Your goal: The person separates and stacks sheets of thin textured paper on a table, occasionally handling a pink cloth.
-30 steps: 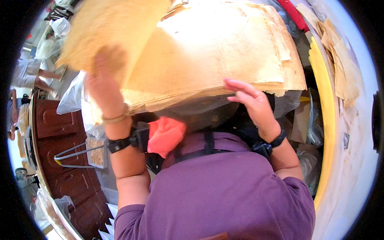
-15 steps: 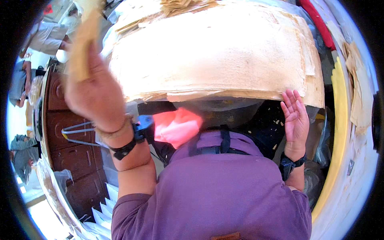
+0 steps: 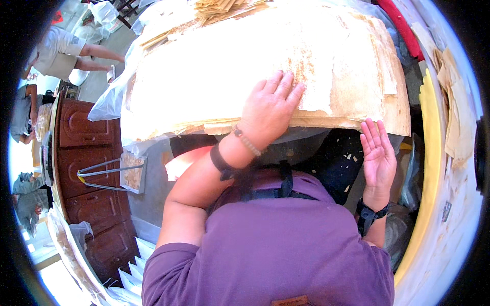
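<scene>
The left hand (image 3: 272, 107) is lying palm down on the large stack of pale tan sheets (image 3: 229, 81), its fingers extended, gripping nothing. The right hand (image 3: 378, 158) is opening its palm to view at the stack's near edge — whether its fingertips are touching, I cannot tell. The stack is spreading before the purple shirt (image 3: 275, 250) — a smaller brown bundle (image 3: 219, 9) is resting toward its far side.

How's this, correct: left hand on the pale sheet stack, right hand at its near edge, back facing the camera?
No: in the head view, the right hand shows its palm, not its back. Left hand on the pale sheet stack, right hand at its near edge: correct.
</scene>
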Tool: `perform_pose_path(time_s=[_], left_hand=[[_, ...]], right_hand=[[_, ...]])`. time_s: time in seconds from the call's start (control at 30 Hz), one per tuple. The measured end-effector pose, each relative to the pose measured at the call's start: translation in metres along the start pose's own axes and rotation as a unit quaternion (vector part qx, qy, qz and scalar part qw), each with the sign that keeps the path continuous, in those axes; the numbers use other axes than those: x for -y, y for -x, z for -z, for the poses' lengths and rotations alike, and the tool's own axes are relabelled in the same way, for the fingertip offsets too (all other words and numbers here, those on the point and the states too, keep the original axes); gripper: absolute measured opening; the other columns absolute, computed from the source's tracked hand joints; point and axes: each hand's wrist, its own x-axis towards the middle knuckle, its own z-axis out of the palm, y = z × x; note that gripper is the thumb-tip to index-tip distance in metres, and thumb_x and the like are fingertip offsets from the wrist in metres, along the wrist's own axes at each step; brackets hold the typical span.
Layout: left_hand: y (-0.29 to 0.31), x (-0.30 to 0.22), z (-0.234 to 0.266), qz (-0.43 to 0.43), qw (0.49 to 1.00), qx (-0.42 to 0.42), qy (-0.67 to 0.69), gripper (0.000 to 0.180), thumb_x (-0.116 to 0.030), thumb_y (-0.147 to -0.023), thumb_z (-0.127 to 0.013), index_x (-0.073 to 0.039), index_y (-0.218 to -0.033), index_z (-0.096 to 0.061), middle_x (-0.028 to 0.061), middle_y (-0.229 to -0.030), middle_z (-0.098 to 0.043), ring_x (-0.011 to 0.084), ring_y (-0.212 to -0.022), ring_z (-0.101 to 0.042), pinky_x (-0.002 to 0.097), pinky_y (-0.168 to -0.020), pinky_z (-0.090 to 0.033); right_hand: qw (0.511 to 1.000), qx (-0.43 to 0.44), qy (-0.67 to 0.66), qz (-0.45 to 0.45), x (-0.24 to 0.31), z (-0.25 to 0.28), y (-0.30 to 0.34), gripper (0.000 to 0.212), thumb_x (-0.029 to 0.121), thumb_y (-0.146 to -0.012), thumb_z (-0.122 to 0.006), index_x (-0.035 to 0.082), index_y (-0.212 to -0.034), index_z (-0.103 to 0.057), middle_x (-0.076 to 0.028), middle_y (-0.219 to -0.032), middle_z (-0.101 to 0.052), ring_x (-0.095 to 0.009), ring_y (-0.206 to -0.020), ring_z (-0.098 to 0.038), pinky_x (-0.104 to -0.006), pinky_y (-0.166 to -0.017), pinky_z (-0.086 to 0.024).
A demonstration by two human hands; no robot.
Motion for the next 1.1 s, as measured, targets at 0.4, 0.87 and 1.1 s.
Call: perform_pose_path(time_s=[0.4,0.87,1.1], left_hand=[[-0.026,-0.022,-0.014,0.004,0.998,0.057,-0.022,0.043,-0.013,-0.091,-0.061,-0.018,-0.134,-0.065,0.0079,-0.141,-0.062,0.0271,-0.132,-0.055,0.0416,-0.106,-0.044],[-0.048,-0.030,-0.022,-0.016,0.998,0.064,0.016,0.045,-0.011,-0.088,-0.064,-0.018,-0.132,-0.065,0.0058,-0.138,-0.062,0.0270,-0.128,-0.056,0.0409,-0.103,-0.046],[-0.057,-0.046,-0.014,-0.023,0.997,0.073,0.015,0.044,-0.028,-0.089,-0.071,-0.012,-0.130,-0.065,0.0107,-0.135,-0.063,0.0298,-0.125,-0.058,0.0418,-0.102,-0.048]], right_hand=[[0.993,-0.030,-0.118,0.000,0.002,0.008,-0.012,0.047,0.015,-0.102,-0.054,-0.006,-0.142,-0.043,-0.027,-0.138,-0.056,-0.036,-0.128,-0.058,-0.0455,-0.107,-0.050],[0.993,-0.079,0.052,0.068,0.011,-0.003,-0.016,0.043,0.015,-0.104,-0.054,-0.002,-0.142,-0.045,-0.021,-0.127,-0.064,-0.029,-0.118,-0.065,-0.0391,-0.096,-0.056],[0.999,0.036,0.030,0.011,0.012,0.006,-0.034,0.045,0.023,-0.107,-0.050,-0.002,-0.144,-0.045,-0.021,-0.131,-0.063,-0.030,-0.119,-0.065,-0.0399,-0.097,-0.055]])
